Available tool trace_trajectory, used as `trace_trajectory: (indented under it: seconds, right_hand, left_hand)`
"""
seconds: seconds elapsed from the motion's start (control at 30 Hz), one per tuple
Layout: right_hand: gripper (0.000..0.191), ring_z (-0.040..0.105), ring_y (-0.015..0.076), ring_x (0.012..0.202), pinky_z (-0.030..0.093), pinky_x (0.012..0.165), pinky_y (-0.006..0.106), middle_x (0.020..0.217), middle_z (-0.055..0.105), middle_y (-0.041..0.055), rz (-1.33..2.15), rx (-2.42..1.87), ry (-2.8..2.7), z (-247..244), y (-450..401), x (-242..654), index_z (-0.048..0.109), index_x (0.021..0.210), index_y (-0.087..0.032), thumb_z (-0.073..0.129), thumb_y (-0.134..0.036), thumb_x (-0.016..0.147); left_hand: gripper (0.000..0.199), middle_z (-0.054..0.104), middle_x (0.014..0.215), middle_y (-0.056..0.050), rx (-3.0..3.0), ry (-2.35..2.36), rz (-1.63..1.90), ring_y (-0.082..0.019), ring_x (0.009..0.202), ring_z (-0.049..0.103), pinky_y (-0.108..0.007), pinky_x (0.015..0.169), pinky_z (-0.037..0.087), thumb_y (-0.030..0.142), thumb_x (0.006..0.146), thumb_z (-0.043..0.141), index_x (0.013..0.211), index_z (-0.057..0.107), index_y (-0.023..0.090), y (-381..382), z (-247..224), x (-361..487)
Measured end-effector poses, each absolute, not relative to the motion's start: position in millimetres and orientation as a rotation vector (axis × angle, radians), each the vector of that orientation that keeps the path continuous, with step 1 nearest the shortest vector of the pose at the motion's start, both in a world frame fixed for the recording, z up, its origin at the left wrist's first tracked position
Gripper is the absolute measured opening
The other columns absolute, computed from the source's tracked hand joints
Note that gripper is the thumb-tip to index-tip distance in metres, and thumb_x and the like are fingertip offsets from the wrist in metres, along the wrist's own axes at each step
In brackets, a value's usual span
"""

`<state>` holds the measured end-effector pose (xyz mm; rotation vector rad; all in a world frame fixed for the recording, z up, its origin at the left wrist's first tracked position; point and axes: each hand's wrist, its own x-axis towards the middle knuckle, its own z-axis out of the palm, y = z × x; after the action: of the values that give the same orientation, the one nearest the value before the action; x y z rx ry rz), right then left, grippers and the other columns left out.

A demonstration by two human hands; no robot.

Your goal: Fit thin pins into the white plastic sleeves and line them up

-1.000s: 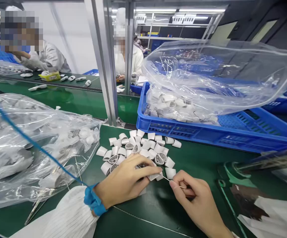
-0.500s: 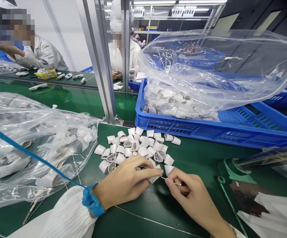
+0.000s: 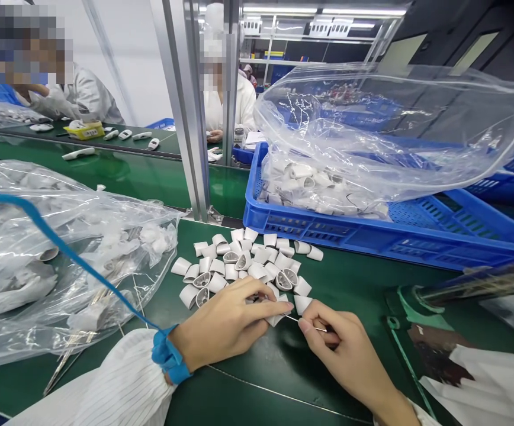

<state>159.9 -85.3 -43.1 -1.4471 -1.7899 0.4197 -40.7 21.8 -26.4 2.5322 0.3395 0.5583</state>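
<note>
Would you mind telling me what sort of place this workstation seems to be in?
It looks like a factory assembly line, probably for small electronic devices. White moulded plastic parts lie heaped on a green workbench, more sit bagged in a blue plastic crate, and the person wears a blue wrist strap, likely antistatic, and a striped white smock.

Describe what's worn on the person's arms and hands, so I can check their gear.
The left hand and right hand are bare, without gloves. The left arm wears a white, finely striped sleeve ending at a blue wrist strap, with a blue cord attached. The right cuff is white.
</note>
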Motion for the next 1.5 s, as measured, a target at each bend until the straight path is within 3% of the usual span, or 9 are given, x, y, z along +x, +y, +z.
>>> trace_trajectory:
  seconds: [0.63,0.83,1.03,1.2,1.5]
  right_hand:
    - [0.030,0.024,0.0075,0.046,0.022,0.045,0.020,0.056,0.019,-0.0082,0.468,-1.535,-1.762,-46,-85,151,0.040,0.069,-0.020,0.047,-0.022,0.098]
    - [0.029,0.025,0.0073,0.047,0.022,0.045,0.020,0.057,0.018,-0.0071,0.387,-1.627,-1.819,-50,-83,150,0.039,0.065,-0.019,0.046,-0.021,0.094]
    - [0.033,0.023,0.0078,0.046,0.022,0.047,0.022,0.056,0.018,-0.0072,0.446,-1.556,-1.719,-42,-85,156,0.051,0.065,-0.018,0.050,-0.028,0.097]
    - [0.037,0.025,0.0083,0.048,0.022,0.049,0.023,0.055,0.022,-0.0070,0.627,-1.512,-1.557,-39,-83,157,0.059,0.071,-0.017,0.047,-0.037,0.100]
    - [0.029,0.036,0.0098,0.053,0.029,0.054,0.021,0.058,0.036,-0.0045,0.578,-1.604,-1.639,-40,-84,160,0.056,0.072,-0.018,0.049,-0.032,0.097]
  left_hand:
    - [0.039,0.067,0.111,-0.007,2.582,0.243,0.575,-0.021,0.100,0.061,-0.035,0.086,0.049,0.006,0.094,0.053,0.130,0.059,0.021,22,-29,-39]
    - [0.038,0.068,0.115,-0.007,2.571,0.159,0.610,-0.021,0.103,0.062,-0.035,0.087,0.049,0.010,0.099,0.048,0.133,0.055,0.025,22,-32,-37]
    - [0.032,0.070,0.115,-0.004,2.453,0.243,0.607,-0.019,0.105,0.063,-0.034,0.095,0.046,0.007,0.094,0.053,0.122,0.058,0.021,21,-26,-32]
    - [0.029,0.070,0.107,-0.002,2.417,0.340,0.591,-0.018,0.101,0.063,-0.033,0.092,0.045,0.006,0.092,0.055,0.115,0.059,0.022,21,-16,-29]
    - [0.031,0.070,0.109,-0.005,2.517,0.394,0.620,-0.022,0.101,0.062,-0.038,0.091,0.047,0.008,0.092,0.057,0.118,0.062,0.023,17,-24,-24]
